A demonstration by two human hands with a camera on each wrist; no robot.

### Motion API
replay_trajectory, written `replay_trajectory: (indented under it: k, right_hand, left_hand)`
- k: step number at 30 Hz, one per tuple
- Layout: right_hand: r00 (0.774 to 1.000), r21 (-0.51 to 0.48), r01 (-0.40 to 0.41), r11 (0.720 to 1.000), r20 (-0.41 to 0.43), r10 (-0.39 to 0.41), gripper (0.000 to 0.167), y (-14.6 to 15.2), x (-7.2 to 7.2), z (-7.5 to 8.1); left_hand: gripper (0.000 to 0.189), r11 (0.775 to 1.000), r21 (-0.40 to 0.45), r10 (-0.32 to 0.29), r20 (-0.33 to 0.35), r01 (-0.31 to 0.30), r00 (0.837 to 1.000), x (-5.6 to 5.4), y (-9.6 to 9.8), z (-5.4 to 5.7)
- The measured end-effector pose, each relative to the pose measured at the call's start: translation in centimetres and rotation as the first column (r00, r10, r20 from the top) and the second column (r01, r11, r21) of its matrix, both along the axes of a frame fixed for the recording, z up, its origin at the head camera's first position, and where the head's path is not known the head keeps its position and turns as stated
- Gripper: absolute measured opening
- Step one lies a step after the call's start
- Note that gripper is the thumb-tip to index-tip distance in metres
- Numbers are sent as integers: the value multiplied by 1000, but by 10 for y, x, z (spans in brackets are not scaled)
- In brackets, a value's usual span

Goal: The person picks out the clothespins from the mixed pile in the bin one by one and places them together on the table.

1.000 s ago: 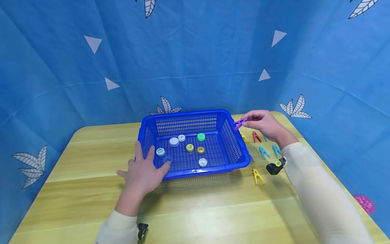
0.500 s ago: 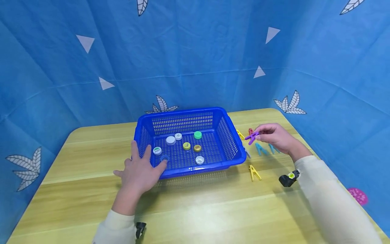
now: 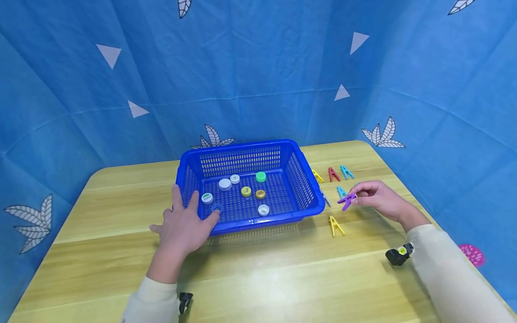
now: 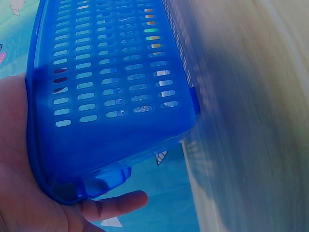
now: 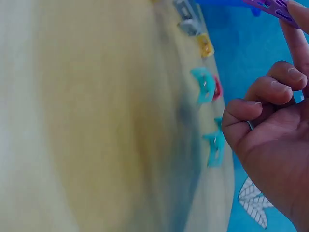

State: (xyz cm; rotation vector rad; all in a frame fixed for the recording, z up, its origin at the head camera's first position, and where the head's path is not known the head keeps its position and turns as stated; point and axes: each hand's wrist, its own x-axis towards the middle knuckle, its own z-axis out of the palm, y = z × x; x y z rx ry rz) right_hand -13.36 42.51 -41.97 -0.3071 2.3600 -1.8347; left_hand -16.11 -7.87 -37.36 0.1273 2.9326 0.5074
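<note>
In the head view, my right hand (image 3: 377, 199) pinches a purple clothespin (image 3: 346, 202) by one end, held above the right side of the table. At the top corner of the right wrist view, that purple clothespin (image 5: 275, 8) shows between thumb and finger, the other fingers curling loosely. A blue mesh basket (image 3: 278, 218) stands left of it, holding several bottle caps (image 3: 246, 191). My left hand (image 3: 183, 224) rests on the basket's near left corner with its fingers spread. The left wrist view shows the palm against the basket rim (image 4: 32, 145), one finger extended below.
Right of the basket lie two yellow clothespins (image 3: 335, 225), a red clothespin (image 3: 333, 174), a light-blue clothespin (image 3: 346, 172) and another partly behind the purple one. A greyish clothespin (image 3: 326, 198) lies beside the basket wall. Blue patterned cloth (image 3: 258, 67) hangs behind the wooden table (image 3: 258, 278).
My right hand has carried the purple clothespin from beside the basket's right rim toward me and rightward, lower over the table. The left hand stays on the basket, and the head view has shifted slightly.
</note>
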Motion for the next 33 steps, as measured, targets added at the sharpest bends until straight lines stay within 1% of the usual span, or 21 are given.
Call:
replay_trajectory:
  k: [4, 7, 10, 13, 16, 20, 24, 26, 28, 30, 33]
  right_hand:
    - [1000, 28, 0, 1000, 31, -1, 11, 8, 7, -7]
    - [999, 76, 5, 997, 40, -8, 10, 12, 12, -13]
    - [999, 144, 5, 990, 31, -10, 10, 14, 17, -16]
    - [1000, 188, -3, 982, 17, 0, 12, 15, 20, -16]
    - [1000, 237, -23, 971, 5, 22, 13, 16, 19, -14]
    - [997, 301, -78, 951, 6, 80, 13, 17, 13, -15]
    - [991, 326, -130, 936, 16, 132, 16, 19, 7, -17]
    - [990, 336, -137, 932, 23, 137, 17, 20, 5, -18]
    - [992, 356, -125, 926, 26, 124, 18, 19, 5, -19]
    - [996, 384, -89, 919, 13, 91, 20, 18, 6, -19]
    - [999, 433, 20, 901, -37, -5, 22, 17, 10, -18]
  left_hand:
    - [93, 1000, 2, 1, -2, -1, 1000, 0, -1, 0]
    - [94, 1000, 2, -1, -3, 1, 1000, 0, 0, 0]
    - [94, 1000, 5, -6, -3, 6, 1000, -1, 0, 0]
    - [93, 1000, 8, -6, -4, 6, 1000, -1, 1, 0]
    - [94, 1000, 6, -3, -1, 3, 1000, -1, 0, 0]
    - [94, 1000, 6, 1, -2, -1, 1000, 0, -2, 0]
    - [93, 1000, 15, 2, -9, -2, 1000, 0, -2, -1]
    - [94, 1000, 18, 2, -10, -2, 1000, -1, -2, -1]
    - [93, 1000, 21, 1, -8, -1, 1000, 0, -2, -2]
    - [93, 1000, 23, 1, -8, -1, 1000, 0, -2, -2]
    - [93, 1000, 27, 0, -11, 0, 1000, 0, -2, -2]
